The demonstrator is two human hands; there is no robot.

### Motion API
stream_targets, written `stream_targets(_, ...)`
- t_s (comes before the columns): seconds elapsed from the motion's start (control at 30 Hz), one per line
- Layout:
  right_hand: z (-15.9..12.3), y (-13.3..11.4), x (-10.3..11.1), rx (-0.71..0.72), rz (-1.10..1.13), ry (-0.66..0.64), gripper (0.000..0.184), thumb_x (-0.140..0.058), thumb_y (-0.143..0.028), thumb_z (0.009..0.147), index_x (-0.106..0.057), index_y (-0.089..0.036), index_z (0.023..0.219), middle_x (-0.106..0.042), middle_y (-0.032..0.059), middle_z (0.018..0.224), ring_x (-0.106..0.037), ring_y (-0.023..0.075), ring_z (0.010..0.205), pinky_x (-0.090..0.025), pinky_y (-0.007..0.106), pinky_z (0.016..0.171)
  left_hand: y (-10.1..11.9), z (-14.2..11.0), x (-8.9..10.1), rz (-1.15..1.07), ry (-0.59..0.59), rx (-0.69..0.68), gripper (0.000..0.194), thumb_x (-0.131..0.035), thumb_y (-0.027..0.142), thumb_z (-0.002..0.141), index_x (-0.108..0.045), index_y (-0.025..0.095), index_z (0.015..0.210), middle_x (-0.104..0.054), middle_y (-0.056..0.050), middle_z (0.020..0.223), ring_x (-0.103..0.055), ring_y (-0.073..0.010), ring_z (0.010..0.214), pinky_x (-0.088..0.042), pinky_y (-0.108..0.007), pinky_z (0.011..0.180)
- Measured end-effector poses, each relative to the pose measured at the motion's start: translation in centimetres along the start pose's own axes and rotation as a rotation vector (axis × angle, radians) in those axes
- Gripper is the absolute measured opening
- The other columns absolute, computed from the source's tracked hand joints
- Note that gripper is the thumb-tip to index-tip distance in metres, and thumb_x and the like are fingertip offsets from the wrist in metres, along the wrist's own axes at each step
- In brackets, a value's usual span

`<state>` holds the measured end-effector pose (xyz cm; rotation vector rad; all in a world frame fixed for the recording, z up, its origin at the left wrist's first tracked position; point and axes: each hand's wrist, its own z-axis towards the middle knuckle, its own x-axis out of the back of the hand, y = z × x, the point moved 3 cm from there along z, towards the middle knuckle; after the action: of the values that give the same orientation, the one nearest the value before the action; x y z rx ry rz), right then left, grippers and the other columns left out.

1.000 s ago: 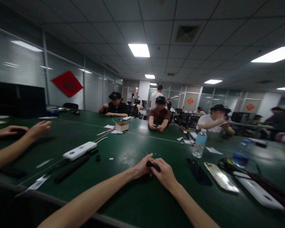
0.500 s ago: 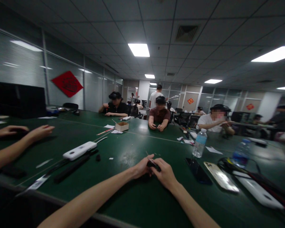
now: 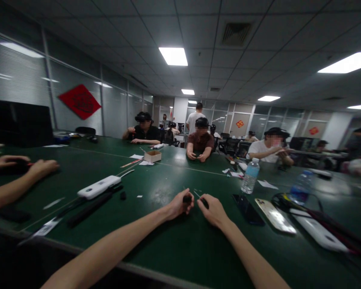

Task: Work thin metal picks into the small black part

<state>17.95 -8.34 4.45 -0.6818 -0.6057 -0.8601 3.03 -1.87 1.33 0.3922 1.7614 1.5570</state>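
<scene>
We could read no words, brands or numbers anywhere. The large red diamond sign (image 3: 80, 102) on the glass wall bore dark characters, too blurred to make out. The small red diamond signs (image 3: 240, 123) on the far partition were too small to read. The printing on the white slip (image 3: 46, 226) and the water bottle's label (image 3: 250, 170) was also illegible.

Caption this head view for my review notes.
Left hand and right hand hold small dark pieces over a green table.

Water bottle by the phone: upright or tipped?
Upright: the clear plastic water bottle stands on its base on the green table, cap at the top.
</scene>
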Motion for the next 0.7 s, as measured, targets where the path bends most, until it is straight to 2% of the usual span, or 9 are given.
stream_targets(0.2, -0.3, 0.4, 0.6, 0.055, 0.004, -0.19, 0.021, -0.042, -0.027, 0.088, -0.063, -0.023, 0.09, -0.065, 0.0024, 0.083, -0.059, 0.0157, 0.077, -0.042, 0.025, 0.071, -0.4, 0.6, 1.2, -0.029, 0.062, -0.042, 0.024, -0.046, 0.036, 0.077, -0.056, 0.015, 0.08, -0.053, -0.001, 0.067, -0.044, -0.0088, 0.049, -0.032, -0.022, 0.045)
stream_targets(0.3, -0.4, 0.3, 0.5, 0.087, 0.001, -0.241, 0.022, -0.042, -0.029, 0.089, -0.063, -0.024, 0.094, -0.066, 0.0025, 0.086, -0.06, 0.0163, 0.079, -0.043, 0.025, 0.073, -0.5, 0.8, 1.6, -0.05, 0.09, -0.054, 0.023, -0.047, 0.035, 0.075, -0.056, 0.015, 0.083, -0.053, -0.002, 0.068, -0.045, -0.0093, 0.051, -0.033, -0.022, 0.045)
stream_targets(0.5, -0.3, 0.0, 0.3, 0.087, 0.004, -0.238, 0.025, -0.04, -0.032, 0.09, -0.061, -0.028, 0.102, -0.066, 0.0016, 0.091, -0.061, 0.0169, 0.083, -0.042, 0.025, 0.074, -0.4, 0.6, 1.5, -0.047, 0.084, -0.063, 0.026, -0.046, 0.039, 0.076, -0.055, 0.016, 0.086, -0.057, -0.004, 0.074, -0.049, -0.0107, 0.054, -0.034, -0.022, 0.047)
stream_targets(0.7, -0.3, 0.0, 0.4, 0.064, -0.034, -0.222, 0.025, -0.039, -0.032, 0.091, -0.061, -0.028, 0.1, -0.067, 0.0013, 0.088, -0.061, 0.016, 0.079, -0.041, 0.024, 0.071, -0.1, 0.3, 1.0, -0.035, 0.073, -0.079, 0.028, -0.047, 0.042, 0.076, -0.053, 0.017, 0.086, -0.057, -0.004, 0.081, -0.051, -0.011, 0.058, -0.034, -0.021, 0.046)
